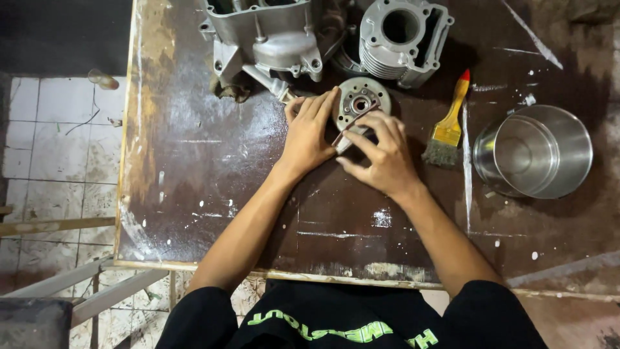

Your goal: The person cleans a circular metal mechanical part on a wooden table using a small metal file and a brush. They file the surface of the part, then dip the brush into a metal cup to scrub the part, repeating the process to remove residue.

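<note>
Rotor (360,102), a round grey disc, lies mid-bench below the engine case (271,39), steadied by the left hand (309,132) laid flat and open against its rim while the right hand (382,155) pinches a small metal tool (345,137) at its edge, best kept level.

A single view is given — taken from the head, looking almost straight down. The table (194,194) is seen at arm's length, the forearms entering from the lower edge (tiled floor (58,161) at left).
</note>
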